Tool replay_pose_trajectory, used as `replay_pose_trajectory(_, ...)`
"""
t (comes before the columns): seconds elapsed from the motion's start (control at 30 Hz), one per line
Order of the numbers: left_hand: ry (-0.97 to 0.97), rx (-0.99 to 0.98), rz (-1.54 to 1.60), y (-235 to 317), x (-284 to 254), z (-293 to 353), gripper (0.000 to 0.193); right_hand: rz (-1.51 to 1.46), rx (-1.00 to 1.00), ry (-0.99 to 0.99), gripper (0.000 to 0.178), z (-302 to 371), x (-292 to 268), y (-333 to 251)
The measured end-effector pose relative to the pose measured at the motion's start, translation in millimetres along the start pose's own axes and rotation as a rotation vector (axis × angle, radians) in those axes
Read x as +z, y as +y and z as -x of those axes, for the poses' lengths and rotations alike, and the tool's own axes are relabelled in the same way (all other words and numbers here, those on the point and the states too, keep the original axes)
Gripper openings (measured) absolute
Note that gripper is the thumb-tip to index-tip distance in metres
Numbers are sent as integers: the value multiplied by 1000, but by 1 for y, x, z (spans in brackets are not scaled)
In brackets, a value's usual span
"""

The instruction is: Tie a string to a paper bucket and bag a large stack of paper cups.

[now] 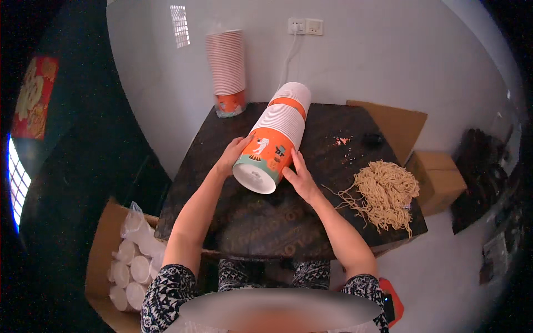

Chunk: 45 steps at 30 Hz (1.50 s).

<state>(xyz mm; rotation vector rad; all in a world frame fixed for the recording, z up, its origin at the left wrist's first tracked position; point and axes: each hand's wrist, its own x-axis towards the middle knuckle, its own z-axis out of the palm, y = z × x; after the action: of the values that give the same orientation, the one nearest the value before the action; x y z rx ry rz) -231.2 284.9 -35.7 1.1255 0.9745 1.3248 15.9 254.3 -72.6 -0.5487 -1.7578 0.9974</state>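
A long stack of orange paper cups with white rims lies on the dark table, its near end a white round base and its far end toward the wall. My left hand presses along the left side of the nearest cup. On the opposite side, my right hand rests with thumb and fingers against the cup's lower right. Between them the two hands hold the stack; some fingertips are hidden behind it. Farther back on the left stands a tall upright stack of cups, with clear plastic around its bottom.
Tan cord lies in a tangled heap on the table's right, with small pinkish bits beyond it. An open carton of white tubs stands at lower left. A closed cardboard box sits right; a wall socket holds a plug.
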Motion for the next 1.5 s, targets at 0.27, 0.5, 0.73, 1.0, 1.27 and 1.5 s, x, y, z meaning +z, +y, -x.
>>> replay_pose_trajectory(0.27,170,14,-223,-21,13,-41,85,605,-37,67,105,17,31,-27)
replay_pose_trajectory(0.5,285,138,-634,-16,51,-58,58,711,29,304,71,13,-21,-15)
replay_pose_trajectory(0.73,167,586,-780,27,43,-133,52,764,291,150,80,8,-26,-47)
replay_pose_trajectory(1.0,-136,600,-887,44,102,-214,75,956,327,48,80,12,-35,-53)
replay_pose_trajectory(1.27,-134,451,-1452,50,124,-231,87,960,258,65,83,13,-40,-45)
replay_pose_trajectory(1.5,-32,220,-1534,66,113,-199,87,902,130,87,78,13,-51,-32)
